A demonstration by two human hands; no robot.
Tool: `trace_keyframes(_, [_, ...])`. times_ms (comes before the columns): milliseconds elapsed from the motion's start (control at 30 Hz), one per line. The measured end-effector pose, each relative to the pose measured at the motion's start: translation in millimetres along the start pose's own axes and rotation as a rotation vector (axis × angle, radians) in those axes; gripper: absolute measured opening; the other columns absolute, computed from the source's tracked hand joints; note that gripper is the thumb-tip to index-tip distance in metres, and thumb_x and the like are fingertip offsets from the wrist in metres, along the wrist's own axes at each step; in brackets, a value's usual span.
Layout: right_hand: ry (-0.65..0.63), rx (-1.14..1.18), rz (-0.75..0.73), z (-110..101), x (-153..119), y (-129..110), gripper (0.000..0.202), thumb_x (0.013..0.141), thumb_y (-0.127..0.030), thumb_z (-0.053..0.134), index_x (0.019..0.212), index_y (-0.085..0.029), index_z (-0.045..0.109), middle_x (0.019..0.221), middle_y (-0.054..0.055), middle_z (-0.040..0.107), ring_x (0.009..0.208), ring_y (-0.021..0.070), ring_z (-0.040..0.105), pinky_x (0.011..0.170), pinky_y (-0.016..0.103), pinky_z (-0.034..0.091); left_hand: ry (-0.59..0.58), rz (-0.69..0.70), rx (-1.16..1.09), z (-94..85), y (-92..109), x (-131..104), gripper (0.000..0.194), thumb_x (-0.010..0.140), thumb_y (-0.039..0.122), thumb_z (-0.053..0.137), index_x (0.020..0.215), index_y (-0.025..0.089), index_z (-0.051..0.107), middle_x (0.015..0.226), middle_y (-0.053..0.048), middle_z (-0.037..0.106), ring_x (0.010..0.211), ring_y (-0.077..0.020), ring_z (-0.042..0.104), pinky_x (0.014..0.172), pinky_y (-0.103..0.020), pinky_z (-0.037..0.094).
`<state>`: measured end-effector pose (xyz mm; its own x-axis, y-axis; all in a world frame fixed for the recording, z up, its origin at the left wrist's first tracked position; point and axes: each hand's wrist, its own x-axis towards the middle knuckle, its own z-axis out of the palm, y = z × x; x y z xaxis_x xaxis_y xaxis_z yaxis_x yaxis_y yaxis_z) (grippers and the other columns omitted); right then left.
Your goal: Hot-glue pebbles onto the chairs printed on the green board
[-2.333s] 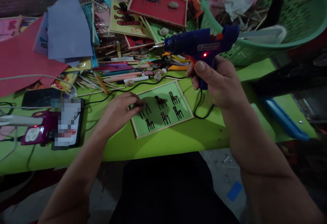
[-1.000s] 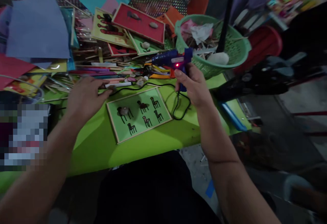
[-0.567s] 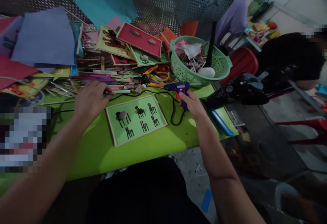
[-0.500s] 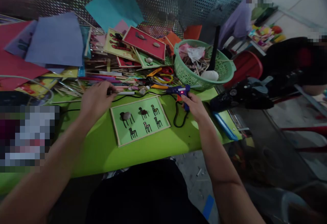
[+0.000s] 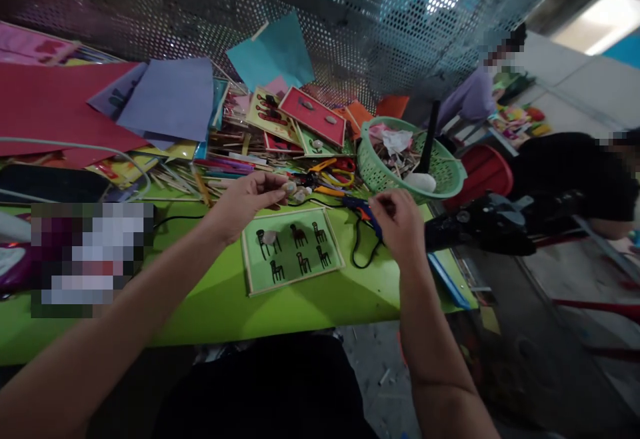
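A green framed card with drawn black chairs and a stone on it lies on the lime-green table. My left hand is above the card's back edge, a small pale stone pinched between thumb and fingertips. More small stones lie beside those fingertips. The blue glue gun rests on the table right of the card, its black cord looping below. Over the glue gun's right side is my right hand, fingers curled together; whether anything is in them is hidden.
Behind the card are sticks, pens, yellow scissors and a red framed card. A green basket stands at the back right, near a black device. Coloured paper lies at the left. People are at the far right.
My left hand has moved right and now pinches a small stone. My right hand has come off the glue gun's handle and lifted slightly. The view has shifted.
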<state>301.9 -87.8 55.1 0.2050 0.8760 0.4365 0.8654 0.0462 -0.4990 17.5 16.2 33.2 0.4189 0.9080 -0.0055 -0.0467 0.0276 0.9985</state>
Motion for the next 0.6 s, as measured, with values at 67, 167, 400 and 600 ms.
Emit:
trace_keyframes(67, [-0.149, 0.220, -0.119, 10, 10, -25, 0.017, 0.096, -0.039, 0.059, 0.097, -0.025, 0.067, 0.098, 0.005, 0.066, 0.084, 0.0200, 0.061, 0.079, 0.035, 0.050, -0.025, -0.001, -0.049, 6.8, 1, 1, 0.036, 0.074, 0.039, 0.085, 0.098, 0.017, 0.070, 0.097, -0.007, 0.076, 0.083, -0.0182, 0.070, 0.079, -0.035, 0.058])
trace_keyframes(167, [-0.317, 0.443, -0.169, 36, 26, -53, 0.024, 0.094, -0.036, 0.064, 0.116, -0.027, 0.067, 0.109, 0.005, 0.068, 0.090, 0.0196, 0.064, 0.079, 0.034, 0.053, -0.040, 0.009, -0.161, 14.3, 1, 1, 0.038, 0.071, 0.038, 0.087, 0.100, 0.018, 0.071, 0.097, -0.006, 0.076, 0.084, -0.0177, 0.070, 0.076, -0.032, 0.057])
trace_keyframes(400, [-0.341, 0.662, -0.157, 86, 35, -68, 0.023, 0.087, -0.037, 0.075, 0.106, -0.025, 0.074, 0.102, 0.004, 0.072, 0.094, 0.0210, 0.067, 0.088, 0.037, 0.055, -0.003, -0.038, -0.343, 9.6, -9, -3, 0.036, 0.066, 0.036, 0.091, 0.089, 0.018, 0.070, 0.087, -0.001, 0.073, 0.077, -0.0137, 0.067, 0.074, -0.028, 0.053])
trace_keyframes(600, [-0.206, 0.494, -0.314, 90, 20, -65, 0.020, 0.090, -0.027, 0.072, 0.109, -0.023, 0.074, 0.095, 0.003, 0.072, 0.080, 0.0156, 0.063, 0.075, 0.030, 0.053, -0.034, -0.057, -0.268, 5.8, -12, -8, 0.040, 0.068, 0.046, 0.090, 0.087, 0.016, 0.072, 0.080, -0.002, 0.071, 0.073, -0.0133, 0.065, 0.075, -0.029, 0.053])
